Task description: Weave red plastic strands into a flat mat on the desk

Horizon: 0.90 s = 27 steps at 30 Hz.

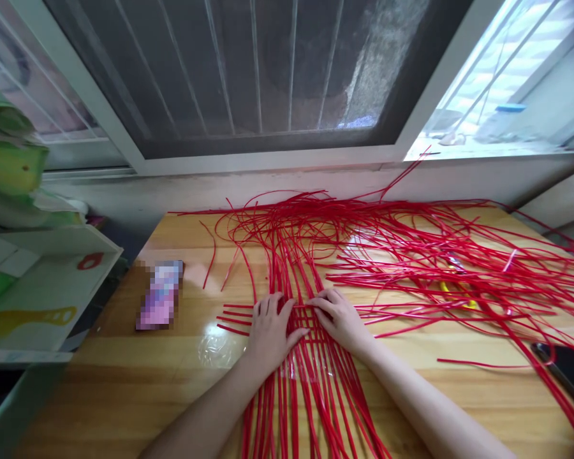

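Hands are pressing down on a bundle of red strips (306, 376) that we are weaving near the front edge of the wooden table (124, 382). Our left hand (269, 331) is lying flat and open, fingers spread, pinning the long strips that are running from the front edge toward the window side. Our right hand (340, 319) is curling its fingertips around a crosswise strip (249, 317), pinching it where it is passing over and under the long ones; short ends of several such cross strips are sticking out just to the left of our left hand. More loose red strips (435, 255) are fanning out in a tangle across the back and right side of the table, some of them lying over a yellow-handled tool (452, 290) that is half hidden. A blurred pink packet (160, 294) is resting near the left edge, and a dark object (567, 366) is poking in at the right edge. We are judging that the weave is only a few rows deep, so it is loose: if our left hand lifts too soon, the long strips could spring apart and the rows could slide open. Pulling the cross strip too hard could also drag it out, and the tangle behind could snag it.
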### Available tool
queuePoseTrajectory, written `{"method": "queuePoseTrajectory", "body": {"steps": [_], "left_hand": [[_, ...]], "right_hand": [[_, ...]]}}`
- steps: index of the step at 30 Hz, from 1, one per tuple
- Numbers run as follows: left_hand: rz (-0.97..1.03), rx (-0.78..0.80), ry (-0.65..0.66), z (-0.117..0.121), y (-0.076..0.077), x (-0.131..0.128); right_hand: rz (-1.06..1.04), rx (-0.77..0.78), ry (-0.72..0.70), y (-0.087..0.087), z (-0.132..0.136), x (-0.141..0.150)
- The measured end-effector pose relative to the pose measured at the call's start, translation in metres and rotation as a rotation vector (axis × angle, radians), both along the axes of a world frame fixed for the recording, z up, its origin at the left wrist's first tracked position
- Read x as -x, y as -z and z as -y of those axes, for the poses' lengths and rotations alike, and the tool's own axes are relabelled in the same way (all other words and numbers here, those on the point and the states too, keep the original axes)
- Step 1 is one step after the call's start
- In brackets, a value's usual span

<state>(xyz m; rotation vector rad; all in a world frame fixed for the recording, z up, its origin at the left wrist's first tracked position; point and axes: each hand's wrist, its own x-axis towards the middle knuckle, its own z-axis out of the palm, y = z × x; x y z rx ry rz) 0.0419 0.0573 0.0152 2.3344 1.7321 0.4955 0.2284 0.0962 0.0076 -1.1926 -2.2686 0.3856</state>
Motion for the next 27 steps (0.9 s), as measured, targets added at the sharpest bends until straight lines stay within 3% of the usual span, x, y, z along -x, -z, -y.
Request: {"method": "queuePoseTrajectory", "body": {"steps": [5,13,23,27], "left_hand": [[-0.007,0.052,0.092,0.012,0.002,0.000],[-0.072,0.140,0.147,0.007,0.002,0.002],[-0.002,-0.116,0.051,0.006,0.000,0.007],[-0.034,-0.126,0.235,-0.005,-0.005,0.016]], "right_hand": [[0.003,0.005,-0.024,0.002,-0.001,-0.002],[-0.013,-0.002,-0.025,0.006,-0.002,-0.004],[-0.053,0.008,-0.017,0.002,0.001,-0.002],[-0.179,0.070,0.058,0.003,-0.002,-0.006]]}}
